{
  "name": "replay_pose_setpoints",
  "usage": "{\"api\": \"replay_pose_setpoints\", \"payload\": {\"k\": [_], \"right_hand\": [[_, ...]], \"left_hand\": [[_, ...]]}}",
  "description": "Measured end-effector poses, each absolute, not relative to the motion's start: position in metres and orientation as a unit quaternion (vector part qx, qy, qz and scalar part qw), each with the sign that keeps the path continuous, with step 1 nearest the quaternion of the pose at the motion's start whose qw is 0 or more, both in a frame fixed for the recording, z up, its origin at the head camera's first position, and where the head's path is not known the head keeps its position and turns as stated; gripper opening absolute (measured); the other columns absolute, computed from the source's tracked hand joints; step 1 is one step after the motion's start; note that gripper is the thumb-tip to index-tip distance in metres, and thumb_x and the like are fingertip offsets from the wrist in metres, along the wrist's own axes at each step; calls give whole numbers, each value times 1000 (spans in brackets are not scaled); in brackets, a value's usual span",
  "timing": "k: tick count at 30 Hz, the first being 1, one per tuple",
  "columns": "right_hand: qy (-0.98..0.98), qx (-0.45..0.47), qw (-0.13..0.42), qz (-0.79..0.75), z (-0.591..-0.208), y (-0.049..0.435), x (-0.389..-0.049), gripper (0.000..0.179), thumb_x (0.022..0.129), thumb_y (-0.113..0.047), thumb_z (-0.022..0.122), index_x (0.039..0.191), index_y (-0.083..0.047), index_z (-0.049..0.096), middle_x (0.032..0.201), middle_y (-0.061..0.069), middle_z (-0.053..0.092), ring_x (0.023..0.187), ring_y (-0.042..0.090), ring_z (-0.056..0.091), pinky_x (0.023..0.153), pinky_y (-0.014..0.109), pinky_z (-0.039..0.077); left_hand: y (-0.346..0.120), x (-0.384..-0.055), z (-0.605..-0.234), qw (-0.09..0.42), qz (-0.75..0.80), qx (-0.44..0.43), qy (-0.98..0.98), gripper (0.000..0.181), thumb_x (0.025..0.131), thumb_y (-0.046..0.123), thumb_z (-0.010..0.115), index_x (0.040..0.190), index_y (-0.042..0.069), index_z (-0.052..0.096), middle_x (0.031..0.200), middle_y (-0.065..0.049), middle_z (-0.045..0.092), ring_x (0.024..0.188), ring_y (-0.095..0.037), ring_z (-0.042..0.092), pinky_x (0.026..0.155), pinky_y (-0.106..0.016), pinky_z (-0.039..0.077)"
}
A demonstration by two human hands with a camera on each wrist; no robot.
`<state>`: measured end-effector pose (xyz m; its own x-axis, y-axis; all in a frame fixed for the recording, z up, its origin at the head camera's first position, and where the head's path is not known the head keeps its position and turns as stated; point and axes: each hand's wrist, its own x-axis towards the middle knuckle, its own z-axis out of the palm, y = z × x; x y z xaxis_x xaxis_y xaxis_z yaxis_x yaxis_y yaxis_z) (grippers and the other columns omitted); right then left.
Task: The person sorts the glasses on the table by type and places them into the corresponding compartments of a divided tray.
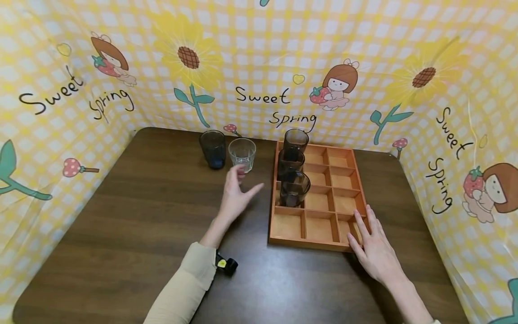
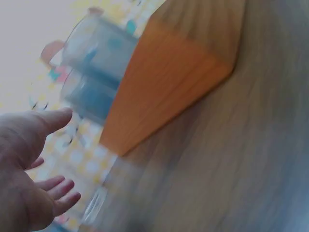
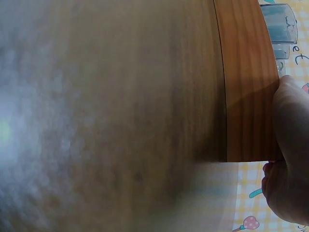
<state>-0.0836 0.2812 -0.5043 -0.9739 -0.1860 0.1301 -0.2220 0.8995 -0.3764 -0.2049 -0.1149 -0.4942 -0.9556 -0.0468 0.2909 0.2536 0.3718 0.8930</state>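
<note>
In the head view my left hand [image 1: 234,193] reaches toward a clear glass tumbler [image 1: 247,150], fingers and thumb spread, fingertips right at its near side. A dark tinted tumbler [image 1: 213,148] stands upright to the left of the clear one. The right hand [image 1: 376,252] rests on the near right corner of a wooden compartment tray [image 1: 311,245], its fingers fairly straight along the right edge and its thumb over the front rim. Three dark tumblers [image 1: 295,191] fill the upper compartments of the tray's left column. The left wrist view shows the left hand [image 2: 29,169] holding nothing.
The dark wooden table [image 1: 133,216] carries the tray and glasses. A yellow checked cloth [image 1: 259,67] with printed flowers and figures hangs behind and at both sides. A black wrist camera [image 1: 226,264] sits on my left wrist, by a beige sleeve [image 1: 186,279].
</note>
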Motion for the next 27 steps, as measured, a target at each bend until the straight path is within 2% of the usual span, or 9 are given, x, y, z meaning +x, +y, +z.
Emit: {"api": "replay_pose_setpoints", "payload": {"k": [7,16,23,27], "right_hand": [[-973,110,51,196,-505,282,-84,74,114,-38,58,174,-7,28,182,31,11,158,65,28,142,42,3],[-975,102,35,194,-505,281,-84,74,115,-40,55,175,-9,25,183,29,7,160,65,26,139,59,16],[-975,104,37,194,-505,281,-83,74,115,-40,57,174,-7,27,183,30,9,159,65,27,139,58,16],[-975,103,36,195,-502,282,-84,75,115,-40,57,174,-7,27,183,30,9,159,65,26,137,62,19]], "left_hand": [[-154,-213,-491,179,-556,14,-812,71,91,6,87,148,-4,46,137,-34,55,127,-51,59,112,-60,50],[-190,-223,-498,196,-566,65,-798,69,94,5,82,151,-3,43,138,-32,55,131,-51,58,114,-57,47],[-208,-230,-506,195,-559,82,-802,75,93,7,84,153,-4,42,139,-33,53,131,-49,56,115,-53,47],[-213,-243,-506,191,-550,80,-809,81,93,11,84,158,-3,38,143,-34,51,134,-47,53,118,-54,46]]}}
